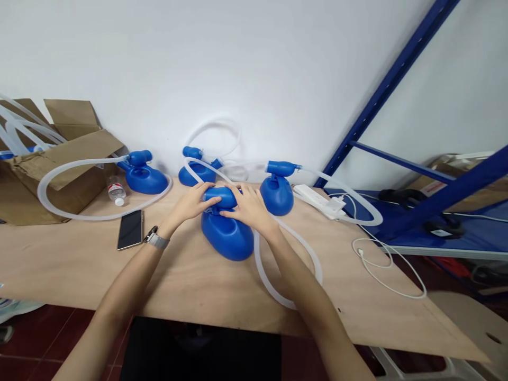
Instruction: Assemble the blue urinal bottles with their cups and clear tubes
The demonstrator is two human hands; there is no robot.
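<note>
The left hand [194,201] is clasping one end of the head [221,197] atop the bottle [227,235], which is resting on the table [178,286], and the right hand [251,209] is clasping the other. They are apparently adjusting the head; the next move is probably calling for even pressure.

Phone's lying flat on the wooden table [190,286], dark screen up [130,230]. 1 clear plastic bottle [116,189] with a white cap sits right by an open cardboard box [83,185]. Other end's got 1 white power strip [315,201], a loose white cable [360,253] and a blue metal shelf [381,98].
</note>
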